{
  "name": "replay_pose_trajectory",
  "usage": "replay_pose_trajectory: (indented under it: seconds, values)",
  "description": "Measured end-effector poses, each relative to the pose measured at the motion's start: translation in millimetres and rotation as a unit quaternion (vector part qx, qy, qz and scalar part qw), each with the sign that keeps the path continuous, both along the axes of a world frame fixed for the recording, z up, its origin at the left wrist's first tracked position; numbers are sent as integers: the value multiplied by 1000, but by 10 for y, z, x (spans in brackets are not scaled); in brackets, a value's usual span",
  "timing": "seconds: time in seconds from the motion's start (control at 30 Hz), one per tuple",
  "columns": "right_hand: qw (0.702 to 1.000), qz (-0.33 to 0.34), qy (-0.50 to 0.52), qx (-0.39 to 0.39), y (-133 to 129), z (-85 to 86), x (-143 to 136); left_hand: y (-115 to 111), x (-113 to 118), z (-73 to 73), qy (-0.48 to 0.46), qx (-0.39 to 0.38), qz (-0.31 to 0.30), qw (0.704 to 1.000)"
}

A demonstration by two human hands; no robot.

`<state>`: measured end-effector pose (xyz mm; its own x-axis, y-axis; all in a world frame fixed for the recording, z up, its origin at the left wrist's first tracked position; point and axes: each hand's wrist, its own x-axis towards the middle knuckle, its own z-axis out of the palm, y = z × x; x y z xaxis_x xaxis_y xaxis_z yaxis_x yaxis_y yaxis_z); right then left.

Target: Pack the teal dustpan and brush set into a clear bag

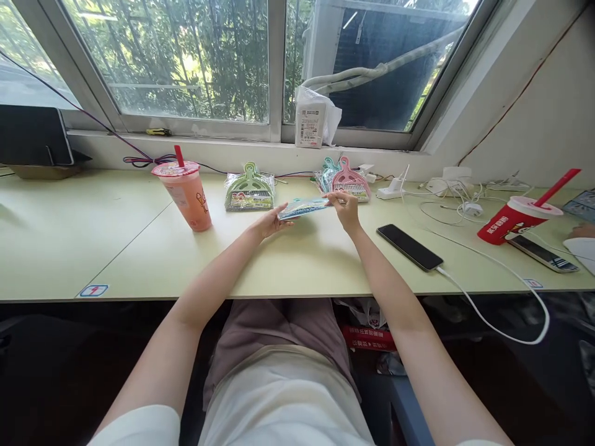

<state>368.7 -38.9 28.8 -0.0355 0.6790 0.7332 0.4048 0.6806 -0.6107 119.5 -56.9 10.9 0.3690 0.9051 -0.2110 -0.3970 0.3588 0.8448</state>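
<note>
Above the table, a flat blue-and-white packet (304, 207) in clear wrapping is held between both hands. My left hand (272, 224) grips its left end, thumb on top and fingers underneath. At the other end, my right hand (343, 207) pinches the packet's right edge with thumb and fingertips. Behind my left hand lies a wrapped green mini dustpan and brush set (250, 189). A pink dustpan and brush set (349, 179) lies just behind my right hand, partly covering a teal dustpan set (329, 170).
A pink drink cup (188, 198) stands left; a red cup (515, 220) stands right. A black phone (409, 246) is plugged into a white cable (506, 266) that loops over the front edge. Chargers and a power strip (393, 189) line the wall. Another person's hand (583, 230) shows far right.
</note>
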Motion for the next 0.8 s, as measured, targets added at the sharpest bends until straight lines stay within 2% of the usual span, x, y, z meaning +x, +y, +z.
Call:
replay_pose_trajectory:
  seconds: [0.23,0.33,0.47,0.6,0.8]
  values:
    - [999,-3,-43,-18,26,25,85,-50,78,-45,29,32,0,999]
    - [999,-13,-44,0,75,-26,81,-61,114,-63,54,39,10,998]
    - [1000,-23,-7,12,151,-135,60,-68,109,-65,76,90,23,993]
    - [1000,5,22,-18,215,-218,83,-83,127,-73,104,136,20,985]
    - [996,14,35,-76,268,-312,67,-100,142,-94,128,167,27,977]
